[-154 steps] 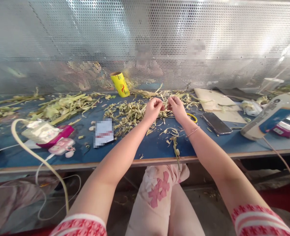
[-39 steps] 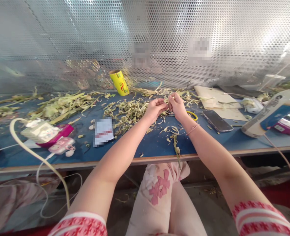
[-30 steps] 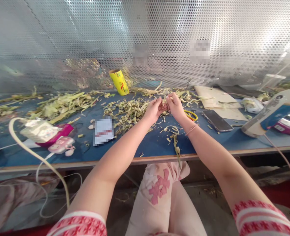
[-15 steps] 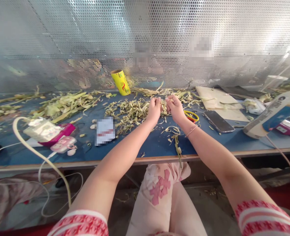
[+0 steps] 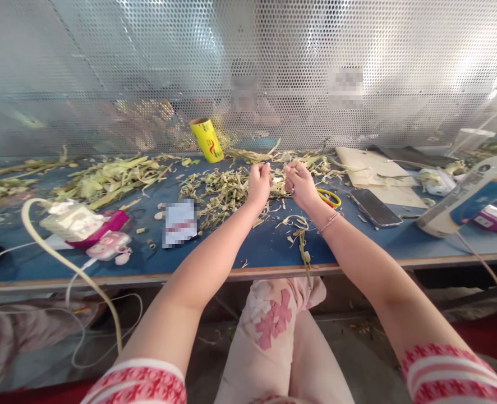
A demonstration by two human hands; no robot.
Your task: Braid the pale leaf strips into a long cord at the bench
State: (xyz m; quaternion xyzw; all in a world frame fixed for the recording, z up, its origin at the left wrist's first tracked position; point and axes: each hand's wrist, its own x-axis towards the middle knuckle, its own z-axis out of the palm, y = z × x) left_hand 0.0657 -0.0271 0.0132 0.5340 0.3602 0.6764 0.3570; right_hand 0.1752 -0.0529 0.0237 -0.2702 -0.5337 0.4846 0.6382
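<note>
Both hands are held over a heap of pale green plant scraps [image 5: 227, 188] on the blue table. My left hand [image 5: 259, 182] is closed in a pinch, thumb against fingers; whatever it grips is too small to make out. A short gap to the right, my right hand [image 5: 301, 182] is also pinched, and the contents of its fingertips cannot be told. Yellow-handled scissors [image 5: 331, 197] lie just beside my right wrist, partly hidden by it. Nearer the front edge, loose curled peelings [image 5: 301, 227] and a thin stem lie below my right hand.
A yellow cardboard tube [image 5: 207, 140] leans at the back against the perforated metal screen [image 5: 248, 50]. Left are a leafy pile [image 5: 109, 179], a charger block [image 5: 78, 224] with cables and a blurred packet [image 5: 180, 223]. On the right are a phone [image 5: 374, 207], cardboard [image 5: 374, 168] and a large bottle [image 5: 467, 193].
My left hand has shifted slightly to the left, which widens the gap between the hands a little. My right hand stays nearly in place, still pinched.
</note>
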